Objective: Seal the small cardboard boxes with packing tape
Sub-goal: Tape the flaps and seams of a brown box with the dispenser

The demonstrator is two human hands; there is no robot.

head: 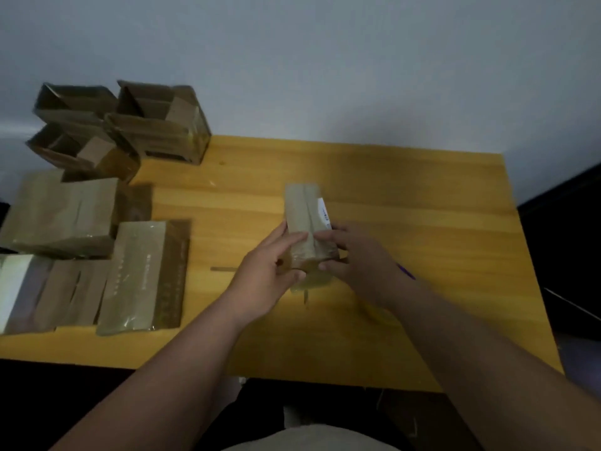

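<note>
Cardboard box (pixel 305 219): between both hands on the surface (pixel 406 196); taped seam up
Left hand (pixel 271 271): grips near end, steadying it
Right hand (pixel 354 255): pinches tape at that end, likely folding it down

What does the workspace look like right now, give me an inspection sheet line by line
Surface: yellow wooden table, against a pale wall.
Job's things: small cardboard box at centre, tape film over its near end; open-flapped boxes far left; flat taped boxes near left.
Clutter: thin strip left of the hands.
Grippers: left hand and right hand both hold the central box.
Cables: nothing seen.
Surroundings: dark furniture at right.
</note>
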